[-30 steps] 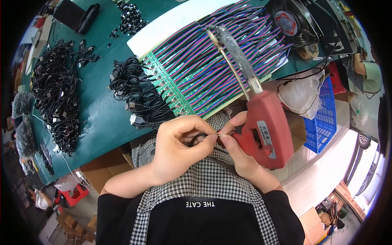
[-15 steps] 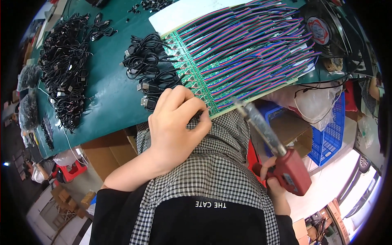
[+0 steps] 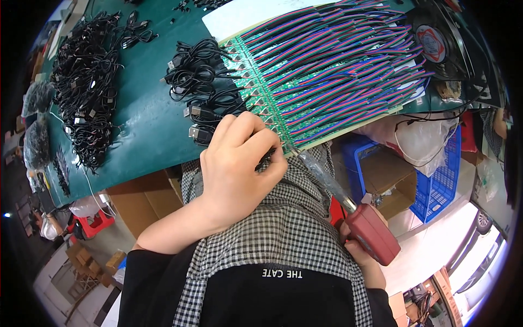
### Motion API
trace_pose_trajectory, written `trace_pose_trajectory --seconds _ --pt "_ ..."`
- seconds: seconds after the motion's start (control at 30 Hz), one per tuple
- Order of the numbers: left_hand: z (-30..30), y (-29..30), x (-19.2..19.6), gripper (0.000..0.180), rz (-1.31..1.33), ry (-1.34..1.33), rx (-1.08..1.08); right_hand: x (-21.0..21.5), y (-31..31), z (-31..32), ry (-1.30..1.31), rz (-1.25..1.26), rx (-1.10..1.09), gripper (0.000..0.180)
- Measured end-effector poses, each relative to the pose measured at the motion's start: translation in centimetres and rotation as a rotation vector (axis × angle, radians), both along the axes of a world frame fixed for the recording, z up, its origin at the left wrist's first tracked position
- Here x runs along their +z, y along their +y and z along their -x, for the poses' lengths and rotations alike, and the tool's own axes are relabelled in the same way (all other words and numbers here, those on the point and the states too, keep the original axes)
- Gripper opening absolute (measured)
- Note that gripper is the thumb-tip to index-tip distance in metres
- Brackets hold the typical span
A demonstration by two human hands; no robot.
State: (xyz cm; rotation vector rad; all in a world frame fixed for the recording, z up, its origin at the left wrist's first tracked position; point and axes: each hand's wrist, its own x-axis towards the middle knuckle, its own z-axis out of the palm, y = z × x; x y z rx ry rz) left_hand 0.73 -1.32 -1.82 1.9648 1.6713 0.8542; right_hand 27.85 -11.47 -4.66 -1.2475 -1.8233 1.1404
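My left hand (image 3: 231, 163) is closed in a pinch at the near corner of a green circuit board panel (image 3: 251, 73). A black USB cable (image 3: 266, 159) shows in the gap between thumb and fingers; its pinched end is mostly hidden. My right hand (image 3: 360, 252) grips a red-handled soldering iron (image 3: 373, 231). The iron's long metal barrel slants up to the left, its tip by my left fingertips at the board edge. Rows of multicoloured wires (image 3: 338, 68) run rightward from the panel. Looped black USB cables (image 3: 197, 62) lie along its left side.
A large heap of black cables (image 3: 84, 87) covers the left of the green table (image 3: 144, 120). A round fan-like black device (image 3: 433, 43) stands at the far right. Below the table edge are a blue crate (image 3: 436, 191) and a cardboard box (image 3: 389, 182).
The soldering iron has moved left and down, bringing its tip from over the wires to my left fingertips. My left hand has shifted very slightly right, still pinching.
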Motion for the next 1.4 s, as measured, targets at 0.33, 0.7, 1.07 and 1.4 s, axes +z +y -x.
trace_pose_trajectory --seconds 0.33,0.7,1.07,1.4 --pt "0.1 -0.1 -0.1 0.017 -0.02 0.028 0.018 0.9 1.1 1.3 -0.005 -0.041 -0.004 0.067" --pt "0.0 -0.1 0.0 0.017 -0.016 0.038 0.018 -1.9 -3.9 -1.8 0.031 0.293 -0.151 0.074" --pt "1.1 0.2 0.5 0.015 0.059 -0.056 -0.123 0.3 -2.1 -0.1 0.216 0.364 -0.18 0.072" --pt "0.5 1.1 2.0 0.014 0.191 0.092 -0.183 -0.4 -2.9 -0.7 0.06 0.35 -0.165 0.068"
